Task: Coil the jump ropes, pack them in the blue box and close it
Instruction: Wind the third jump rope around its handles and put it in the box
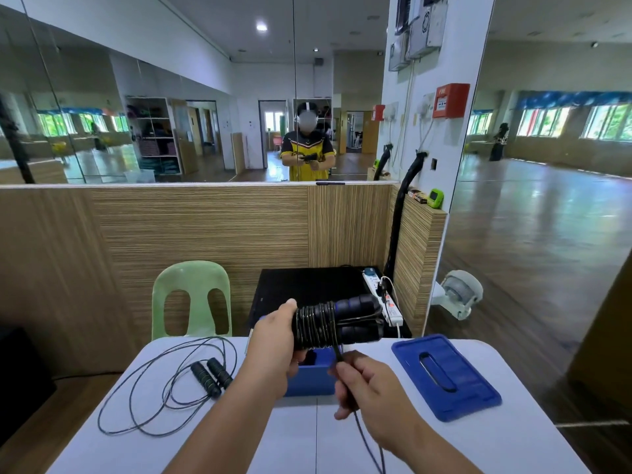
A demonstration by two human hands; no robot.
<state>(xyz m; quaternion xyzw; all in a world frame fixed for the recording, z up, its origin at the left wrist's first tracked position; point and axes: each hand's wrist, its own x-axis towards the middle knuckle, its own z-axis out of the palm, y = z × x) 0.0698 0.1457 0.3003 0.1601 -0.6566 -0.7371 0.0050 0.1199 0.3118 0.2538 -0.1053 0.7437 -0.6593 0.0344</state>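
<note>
My left hand (pixel 275 350) grips the two black handles of a jump rope (pixel 342 323) held level above the table, with several turns of cord wound around them. My right hand (pixel 362 381) pinches the loose cord just below the coil, and the cord's free end trails down past my wrist. The blue box (pixel 311 376) stands open on the table behind my hands, mostly hidden by them. Its blue lid (pixel 444 374) lies flat to the right. A second jump rope (pixel 208 372) lies uncoiled on the table's left side, its black handles side by side.
The white table (pixel 301 436) ends in front of a green plastic chair (pixel 193 299) and a wooden partition. A black cabinet with a white power strip (pixel 384 299) stands behind the box. A small fan (pixel 458 294) sits on the floor at right.
</note>
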